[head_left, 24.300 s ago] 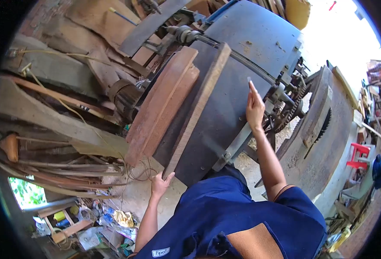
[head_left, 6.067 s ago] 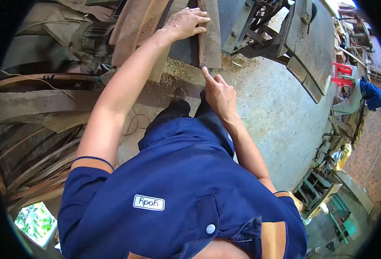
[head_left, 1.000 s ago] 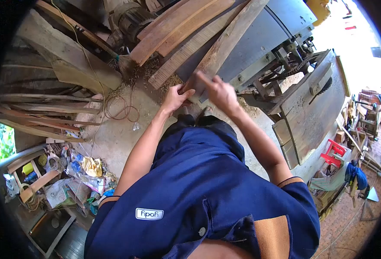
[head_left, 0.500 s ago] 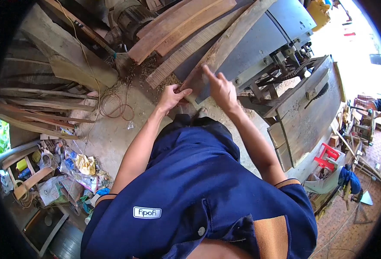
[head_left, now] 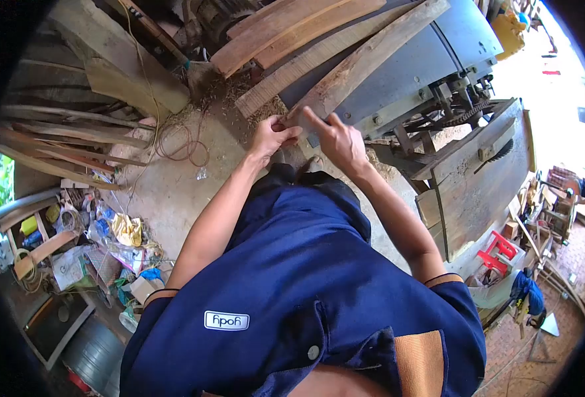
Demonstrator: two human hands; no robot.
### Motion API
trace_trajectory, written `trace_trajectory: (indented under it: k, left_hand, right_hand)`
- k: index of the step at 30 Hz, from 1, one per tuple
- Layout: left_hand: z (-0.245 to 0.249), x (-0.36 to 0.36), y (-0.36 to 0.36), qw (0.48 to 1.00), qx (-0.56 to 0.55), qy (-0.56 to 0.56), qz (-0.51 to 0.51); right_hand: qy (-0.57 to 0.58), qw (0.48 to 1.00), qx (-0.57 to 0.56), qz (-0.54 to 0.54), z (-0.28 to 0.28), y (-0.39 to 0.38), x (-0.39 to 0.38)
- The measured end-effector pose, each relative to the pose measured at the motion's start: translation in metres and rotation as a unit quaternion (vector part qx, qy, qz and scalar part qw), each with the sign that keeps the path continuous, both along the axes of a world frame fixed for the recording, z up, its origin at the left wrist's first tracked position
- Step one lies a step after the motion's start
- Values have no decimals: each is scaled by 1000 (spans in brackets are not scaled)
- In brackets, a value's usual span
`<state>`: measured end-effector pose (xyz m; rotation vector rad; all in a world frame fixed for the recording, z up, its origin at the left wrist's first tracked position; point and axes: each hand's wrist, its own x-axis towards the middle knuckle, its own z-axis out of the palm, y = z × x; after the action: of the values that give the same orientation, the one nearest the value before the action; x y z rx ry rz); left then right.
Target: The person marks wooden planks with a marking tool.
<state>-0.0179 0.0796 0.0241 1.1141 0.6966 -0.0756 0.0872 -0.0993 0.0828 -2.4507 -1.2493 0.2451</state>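
Observation:
A long weathered wooden plank (head_left: 372,56) lies slanted over the grey metal machine table, its near end towards me. My left hand (head_left: 271,140) has its fingers and thumb closed on the left edge of that near end. Over the plank's near end is my right hand (head_left: 342,143), index finger stretched towards the left hand and the other fingers partly curled. I see nothing held in it. Whether its fingertip touches the wood is not clear. Left of the plank lies a ridged wooden strip (head_left: 292,83), beside curved reddish boards (head_left: 276,33).
The metal machine table (head_left: 405,83) has exposed mechanical parts on its right side. Next to it leans a wooden panel with a saw blade (head_left: 501,155). Long timber pieces (head_left: 74,132), a coiled cord (head_left: 181,147) and bags of clutter (head_left: 100,255) lie to the left.
My view has shifted, so the machine and boards appear farther right and higher. My right hand's pointing finger has moved towards the plank's near end, closer to my left hand, which still grips the plank.

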Motion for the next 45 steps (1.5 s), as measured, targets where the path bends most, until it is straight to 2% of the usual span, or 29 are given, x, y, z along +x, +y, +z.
trace_trajectory:
  k: [1, 3, 5, 6, 9, 10, 11, 14, 16, 17, 19, 20, 21, 23, 26, 29, 30, 33, 35, 37, 39, 40, 43, 44, 45]
  left_hand:
    - [-2, -1, 0, 1000, 0, 1, 2]
    - [-1, -1, -1, 1000, -10, -4, 5]
    - [0, -3, -1, 1000, -17, 4, 8]
    - [1, -2, -1, 1000, -25, 9, 8]
    - [-6, -6, -4, 999, -33, -23, 4]
    - [-9, -7, -3, 999, -33, -24, 3]
    - [-9, -8, -3, 1000, -18, -19, -5]
    - [-8, -9, -4, 1000, -6, -12, -4]
    - [-3, -5, -5, 1000, -9, -17, 2]
    - [-3, -5, -5, 1000, -18, -18, 6]
    - [-4, -6, -4, 999, -25, -20, 14]
    - [-5, -6, -4, 1000, -11, -18, 3]
    - [-6, -6, -2, 1000, 4, -16, -9]
    - [-9, -8, -1, 1000, -2, -17, -7]
    - [-9, 0, -1, 1000, -18, -10, 5]
    - [1, 4, 2, 1000, -22, 0, 15]
    - [4, 4, 3, 1000, -18, 1, 9]
    - [5, 6, 4, 1000, 19, 3, -16]
    - [1, 6, 7, 1000, 7, 1, -24]
    - [0, 7, 9, 1000, -10, -2, -27]
    - [0, 8, 8, 1000, -12, -1, -23]
    - [0, 8, 9, 1000, -12, 7, -16]
    - [1, 7, 9, 999, -33, 3, -10]
    - [1, 5, 7, 999, -35, 4, -10]
    - [1, 6, 7, 999, -46, 2, -6]
  right_hand:
    - [-8, 998, -22, 51, 3, -3, -3]
    - [-28, 996, -25, 75, 1, -12, 6]
    - [-58, 998, 8, 9, -5, -16, 27]
    - [-61, 998, -21, -10, -6, -17, 37]
    - [-92, 995, 34, 21, -13, -9, 16]
    - [-77, 995, -18, 59, -13, -6, 1]
    - [-14, 997, -3, 76, -7, -4, -9]
    - [-26, 995, -28, 97, -1, -3, 5]
    - [-7, 999, 37, 25, -7, -6, 18]
    - [-10, 999, 37, 27, -8, -4, 16]
    - [18, 998, 31, -49, -12, 4, 3]
    - [17, 998, 14, -50, -11, 7, -6]
    - [10, 999, 46, 10, -8, 4, -11]
    - [3, 999, 7, 44, -3, 0, 1]
    - [9, 999, 46, 1, -9, 1, 19]
    - [6, 998, 41, -51, -21, 15, -2]
    - [-2, 998, 65, -1, -21, 12, -7]
    - [-52, 996, 65, -24, -26, -3, 29]
    - [-61, 993, 1, -99, -7, -6, 58]
    - [-20, 993, 42, -112, -11, -3, 49]
    - [-50, 997, 56, -21, -27, 7, 24]
    - [-24, 999, 24, 25, -9, 10, 7]
    - [-25, 999, 3, 21, -4, 0, 35]
    - [-2, 1000, 9, -25, -7, 0, 41]
    - [-4, 1000, 8, -26, -11, 0, 39]
